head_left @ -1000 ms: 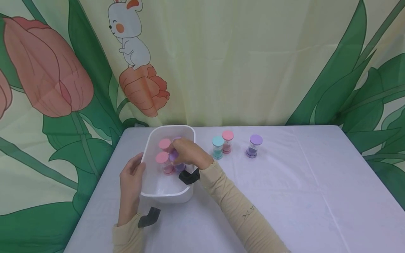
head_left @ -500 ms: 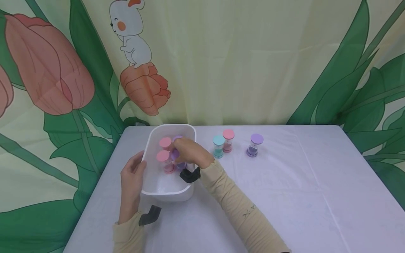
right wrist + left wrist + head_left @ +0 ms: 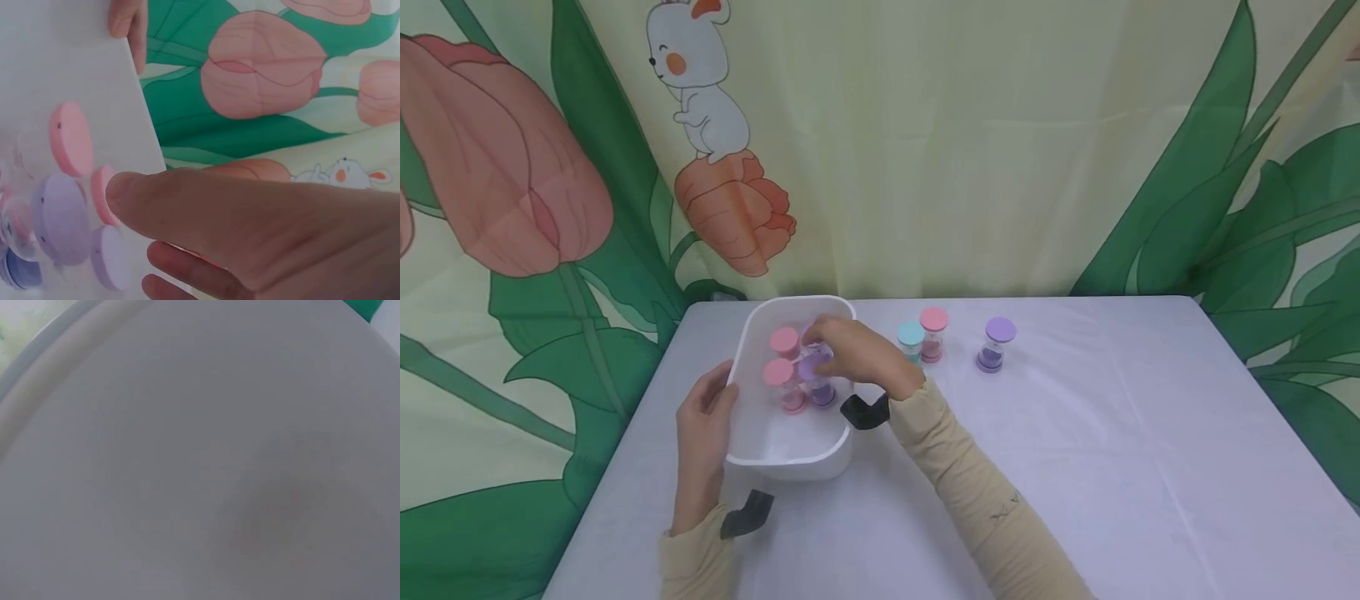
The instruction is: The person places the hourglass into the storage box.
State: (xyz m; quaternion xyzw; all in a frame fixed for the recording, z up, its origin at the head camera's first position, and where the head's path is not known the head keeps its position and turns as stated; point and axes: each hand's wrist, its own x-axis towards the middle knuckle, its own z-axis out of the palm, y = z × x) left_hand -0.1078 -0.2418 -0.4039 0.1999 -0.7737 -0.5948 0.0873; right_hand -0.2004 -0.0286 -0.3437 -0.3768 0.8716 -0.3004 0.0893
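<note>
First, left hand: left of centre, lower half; fingers rest against the left rim of the white bin, no firm grip visible; a slip there could let the bin slide.
Pink timers: far one and near one, inside the bin; a sideways nudge could topple either.
Purple timers: near one beside the pink pair, far one mostly hidden in the head view; crowding could pass a knock along.
Right hand: near centre, over the purple lids, thumb and fingers apart, nothing seen between; contact unclear, so a trailing fingertip might tip a lid.
Black wrist piece: just beside the right rim; could snag it.
Outside timers: right of centre, teal close to pink, purple apart; a swinging forearm might hit the teal.
</note>
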